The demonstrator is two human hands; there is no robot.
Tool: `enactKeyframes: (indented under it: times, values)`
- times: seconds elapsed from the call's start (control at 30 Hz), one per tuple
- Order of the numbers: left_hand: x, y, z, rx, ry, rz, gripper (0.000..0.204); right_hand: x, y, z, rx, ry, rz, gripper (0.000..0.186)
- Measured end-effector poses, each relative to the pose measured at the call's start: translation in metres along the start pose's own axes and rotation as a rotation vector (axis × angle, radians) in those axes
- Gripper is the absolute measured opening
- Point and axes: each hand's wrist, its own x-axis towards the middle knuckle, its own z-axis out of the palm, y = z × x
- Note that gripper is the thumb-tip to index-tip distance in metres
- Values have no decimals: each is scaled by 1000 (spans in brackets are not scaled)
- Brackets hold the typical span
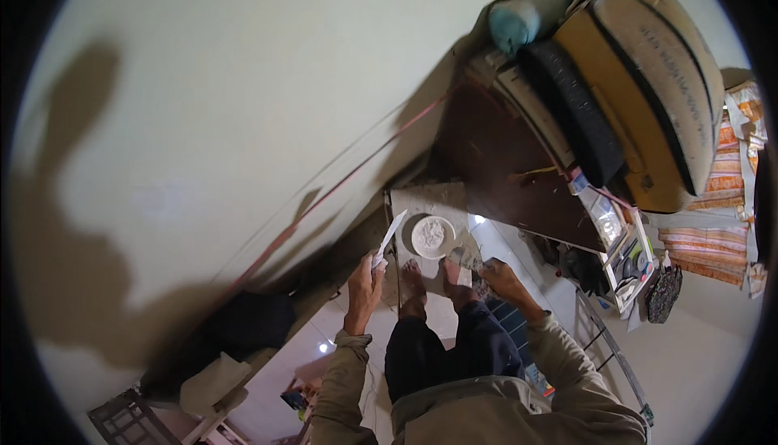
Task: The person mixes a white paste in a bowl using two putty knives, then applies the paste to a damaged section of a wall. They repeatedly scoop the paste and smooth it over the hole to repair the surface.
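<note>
My left hand (365, 284) is closed around the lower end of a narrow, white, pointed strip (391, 235) that tilts up to the right; its exact kind is unclear. In my right hand (502, 278) is the handle of a putty knife (465, 258), its broad, flat blade facing left near my foot. Between the two hands, a little farther off, a round white bowl (415, 238) holds a lumpy white mass (432, 233). It stands on a pale board (447, 194), just beyond my bare feet. Neither hand touches the bowl.
A pale wall (243, 80) fills the left, with a pink cord (356, 173) along it. At the upper right, large cases (648, 80) are stacked on a dark red cabinet (510, 153). A shelf with small items (628, 267) and a metal ladder-like frame (600, 331) stand at right.
</note>
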Motion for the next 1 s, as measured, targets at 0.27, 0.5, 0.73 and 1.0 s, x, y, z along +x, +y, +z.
enactKeyframes:
  times: [0.27,0.5,0.73,1.0]
  values:
    - [-14,-167,118,-5,-144,-298,32,142,159,67,-258,-27,-11,25]
    - [19,-276,213,-136,-133,-296,28,254,233,135,-413,-23,112,26]
    - [45,-384,296,-302,-178,-417,24,333,297,207,-309,73,129,25]
    - [60,-447,355,-356,-173,-520,27,362,322,249,-261,139,149,30]
